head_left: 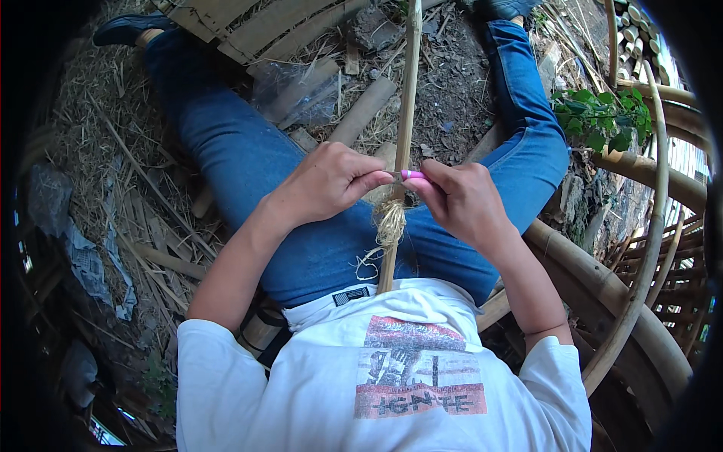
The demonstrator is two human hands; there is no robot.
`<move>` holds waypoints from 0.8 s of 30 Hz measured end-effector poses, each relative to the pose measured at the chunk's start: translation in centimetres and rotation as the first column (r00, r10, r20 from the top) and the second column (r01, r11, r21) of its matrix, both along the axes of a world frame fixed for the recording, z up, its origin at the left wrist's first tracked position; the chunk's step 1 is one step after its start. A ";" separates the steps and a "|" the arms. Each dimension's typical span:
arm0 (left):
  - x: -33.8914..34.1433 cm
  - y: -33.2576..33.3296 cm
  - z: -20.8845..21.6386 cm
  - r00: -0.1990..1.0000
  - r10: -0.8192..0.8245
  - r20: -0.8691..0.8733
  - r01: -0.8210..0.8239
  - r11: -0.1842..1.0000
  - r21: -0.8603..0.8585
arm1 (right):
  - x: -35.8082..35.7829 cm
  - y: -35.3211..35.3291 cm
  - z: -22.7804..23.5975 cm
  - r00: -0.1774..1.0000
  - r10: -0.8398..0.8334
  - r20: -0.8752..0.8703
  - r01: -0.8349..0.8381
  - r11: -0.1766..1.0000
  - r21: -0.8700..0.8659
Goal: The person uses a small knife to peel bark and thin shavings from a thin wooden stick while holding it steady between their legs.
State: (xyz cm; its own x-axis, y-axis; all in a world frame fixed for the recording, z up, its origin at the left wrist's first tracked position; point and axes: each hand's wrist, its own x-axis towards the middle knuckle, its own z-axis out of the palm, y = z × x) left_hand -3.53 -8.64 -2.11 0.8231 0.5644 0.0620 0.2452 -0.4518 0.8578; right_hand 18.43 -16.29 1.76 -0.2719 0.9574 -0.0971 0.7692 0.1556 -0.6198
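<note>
Head view: a long, thin, pale bamboo stick (pixel 405 113) stands upright between the seated person's blue-jeaned legs (pixel 248 158). The left hand (pixel 327 181) pinches closed against the stick. The right hand (pixel 459 200) grips a small pink-handled tool (pixel 413 175) pressed to the stick. A bundle of tan straw fibre (pixel 389 222) hangs on the stick just below both hands.

White short-sleeved T-shirt (pixel 392 377), red-grey chest print; blue jeans (pixel 248 158); dark shoes (pixel 124 29); forearms bare.
</note>
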 end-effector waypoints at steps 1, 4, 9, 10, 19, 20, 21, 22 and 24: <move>0.0 0.2 0.2 1.000 0.001 0.002 -0.001 1.000 0.005 | 0.0 0.0 0.0 1.000 -0.010 -0.022 0.010 1.000 -0.004; 0.5 1.4 1.4 0.997 -0.024 -0.080 0.037 0.986 0.165 | 0.3 0.8 0.1 0.999 -0.018 -0.044 0.018 1.000 0.004; 3.1 6.5 2.3 0.997 -0.072 -0.008 0.072 0.994 0.080 | 1.6 6.6 0.7 0.998 -0.061 -0.010 0.062 0.994 0.092; 3.6 8.1 2.2 0.985 -0.061 -0.164 0.060 0.998 -0.013 | 1.9 8.5 0.5 0.997 -0.070 0.016 0.068 0.989 0.129; 6.3 16.0 -0.2 0.998 0.062 -0.017 -0.061 0.997 0.039 | 6.1 17.9 -1.7 0.987 -0.017 0.162 -0.056 0.898 0.436; 6.5 15.8 -0.4 0.996 0.095 -0.003 -0.095 0.995 -0.020 | 6.4 18.0 -1.8 0.984 -0.017 0.177 -0.064 0.895 0.441; 6.3 16.0 -0.8 0.995 0.097 -0.007 -0.097 0.995 -0.027 | 6.5 18.1 -2.0 0.982 -0.016 0.191 -0.072 0.892 0.445; 6.3 16.2 -1.0 0.997 0.073 0.008 -0.073 0.997 0.000 | 6.3 17.9 -1.9 0.980 -0.006 0.200 -0.083 0.899 0.430; 6.2 16.3 -1.4 0.999 0.048 0.022 -0.049 0.999 0.021 | 6.3 17.9 -2.2 0.979 -0.016 0.202 -0.073 0.903 0.422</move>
State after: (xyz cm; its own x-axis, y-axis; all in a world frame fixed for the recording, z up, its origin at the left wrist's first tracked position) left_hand 2.72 7.67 -3.55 0.7933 0.6020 0.0915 0.2492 -0.4581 0.8533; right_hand 24.68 1.58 -0.42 -0.3177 0.9108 0.2636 0.8593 0.3941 -0.3261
